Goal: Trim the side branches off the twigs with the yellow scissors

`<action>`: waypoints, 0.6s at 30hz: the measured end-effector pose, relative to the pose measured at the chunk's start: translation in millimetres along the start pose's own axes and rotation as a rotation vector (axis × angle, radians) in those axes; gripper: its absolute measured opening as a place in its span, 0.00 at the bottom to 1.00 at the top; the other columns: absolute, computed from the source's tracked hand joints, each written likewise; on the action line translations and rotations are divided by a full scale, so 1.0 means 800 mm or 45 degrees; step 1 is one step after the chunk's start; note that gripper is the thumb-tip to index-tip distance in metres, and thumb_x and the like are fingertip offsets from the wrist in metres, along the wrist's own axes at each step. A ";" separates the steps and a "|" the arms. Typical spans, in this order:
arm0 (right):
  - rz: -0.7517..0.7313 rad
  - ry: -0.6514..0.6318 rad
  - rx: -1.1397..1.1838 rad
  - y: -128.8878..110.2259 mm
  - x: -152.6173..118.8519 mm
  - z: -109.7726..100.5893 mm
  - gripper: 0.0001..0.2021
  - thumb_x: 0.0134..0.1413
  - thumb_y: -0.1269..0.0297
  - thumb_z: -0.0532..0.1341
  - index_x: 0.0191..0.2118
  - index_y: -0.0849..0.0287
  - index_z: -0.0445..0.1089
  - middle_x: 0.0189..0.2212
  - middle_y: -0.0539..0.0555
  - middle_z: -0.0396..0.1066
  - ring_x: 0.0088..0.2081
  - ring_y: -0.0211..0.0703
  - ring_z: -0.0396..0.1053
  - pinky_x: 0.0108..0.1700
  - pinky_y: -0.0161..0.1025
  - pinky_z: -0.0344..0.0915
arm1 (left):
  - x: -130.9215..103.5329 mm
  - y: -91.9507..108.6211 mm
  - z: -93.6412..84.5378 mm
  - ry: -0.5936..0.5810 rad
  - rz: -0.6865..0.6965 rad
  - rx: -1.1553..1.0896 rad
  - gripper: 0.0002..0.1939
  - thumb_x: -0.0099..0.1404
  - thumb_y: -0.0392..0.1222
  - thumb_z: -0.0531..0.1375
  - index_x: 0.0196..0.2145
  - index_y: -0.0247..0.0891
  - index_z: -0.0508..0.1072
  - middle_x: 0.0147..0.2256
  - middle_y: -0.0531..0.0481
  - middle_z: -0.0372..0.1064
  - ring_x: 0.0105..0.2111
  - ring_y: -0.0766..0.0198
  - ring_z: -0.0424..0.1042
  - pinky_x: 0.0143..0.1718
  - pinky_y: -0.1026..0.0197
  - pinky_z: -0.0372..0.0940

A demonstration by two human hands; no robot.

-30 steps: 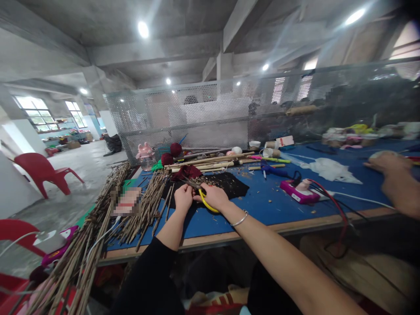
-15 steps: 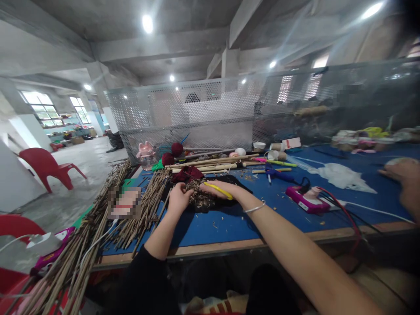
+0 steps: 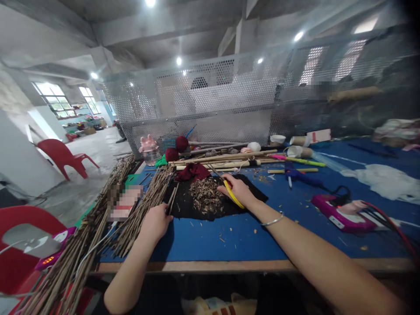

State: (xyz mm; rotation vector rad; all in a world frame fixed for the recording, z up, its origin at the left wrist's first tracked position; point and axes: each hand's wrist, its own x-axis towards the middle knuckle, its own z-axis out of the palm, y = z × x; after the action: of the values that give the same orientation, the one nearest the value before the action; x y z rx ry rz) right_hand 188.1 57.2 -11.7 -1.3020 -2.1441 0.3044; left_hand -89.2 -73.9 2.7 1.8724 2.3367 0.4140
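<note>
My left hand (image 3: 156, 222) is closed around a couple of short thin sticks (image 3: 173, 197) at the left edge of a black cloth (image 3: 254, 189). Yellow-handled scissors (image 3: 233, 195) are in my right hand (image 3: 241, 191), their blades pointing up and left over the cloth. Between the hands lies a pile of brown chips (image 3: 206, 195). A dark red cloth (image 3: 193, 172) is bunched behind the pile. Just left of my left hand, a bundle of thin brown sticks (image 3: 149, 199) rests on the blue table (image 3: 210, 243).
More long sticks (image 3: 82, 245) lie along the left side, near a blurred pink box (image 3: 126, 203). At the right are a purple power strip (image 3: 343, 213), a blue glue gun (image 3: 303, 176) and white plastic (image 3: 383, 179). A perforated metal screen (image 3: 213, 105) stands behind.
My left hand has moved left and toward me, away from the chip pile, with sticks in it. My right hand has drawn back to the right, uncovering the pile. The view has shifted.
</note>
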 end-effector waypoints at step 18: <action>0.084 0.255 0.731 -0.016 -0.002 -0.004 0.16 0.49 0.53 0.56 0.39 0.60 0.63 0.25 0.50 0.66 0.25 0.36 0.63 0.29 0.33 0.60 | 0.044 0.135 -0.015 -0.797 0.138 -1.524 0.09 0.48 0.37 0.57 0.30 0.35 0.66 0.18 0.56 0.62 0.15 0.72 0.63 0.15 0.71 0.55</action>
State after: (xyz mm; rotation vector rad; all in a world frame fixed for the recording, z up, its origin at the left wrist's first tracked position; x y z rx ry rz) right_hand 181.5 49.2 -3.4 -1.0156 -1.6737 0.7232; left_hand 0.9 -20.0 47.7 1.2196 1.1038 0.8279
